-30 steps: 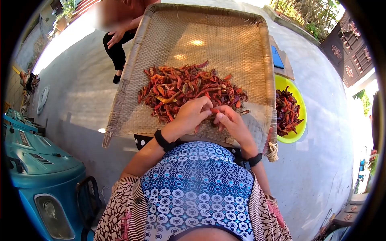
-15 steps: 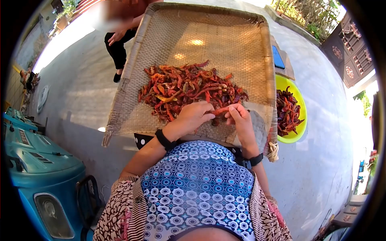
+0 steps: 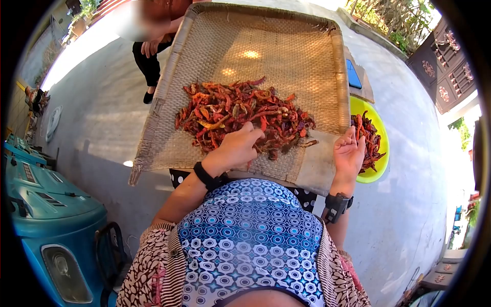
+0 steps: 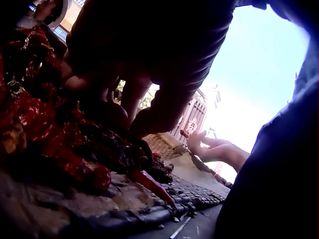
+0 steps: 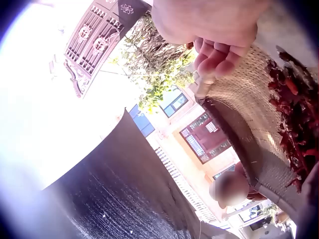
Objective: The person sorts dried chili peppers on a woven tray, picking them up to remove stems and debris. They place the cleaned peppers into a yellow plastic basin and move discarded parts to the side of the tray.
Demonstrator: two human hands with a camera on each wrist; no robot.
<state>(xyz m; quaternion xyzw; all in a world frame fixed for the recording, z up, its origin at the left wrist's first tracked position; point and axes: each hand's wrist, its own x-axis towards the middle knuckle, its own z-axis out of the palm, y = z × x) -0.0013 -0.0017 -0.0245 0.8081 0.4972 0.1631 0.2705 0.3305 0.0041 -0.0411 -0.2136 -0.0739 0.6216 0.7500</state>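
Note:
Dried red chili peppers (image 3: 230, 110) lie heaped on a large woven tray (image 3: 291, 56) in front of the person. The left hand (image 3: 236, 147) reaches down to the near side of the heap, fingers bent among the peppers; I cannot tell whether they grip one. Out past the tray's right edge, the right hand (image 3: 349, 156) is turned palm up beside a yellow basin (image 3: 383, 153), which holds more dark red chilies (image 3: 372, 148). Its fingertips pinch a red chili pepper (image 3: 358, 124), seen also as a small reddish piece (image 4: 187, 133) in the left wrist view.
A blue phone-like slab (image 3: 353, 73) lies on cardboard beyond the basin. Another person (image 3: 151, 48) sits at the tray's far left. A teal vehicle (image 3: 53, 210) stands at the left, and a flat piece (image 3: 322, 158) covers the tray's near right corner.
Both hands were together over the heap, with a chili between them. The right hand has carried the chili right to the basin; the left has shifted slightly left over the heap.

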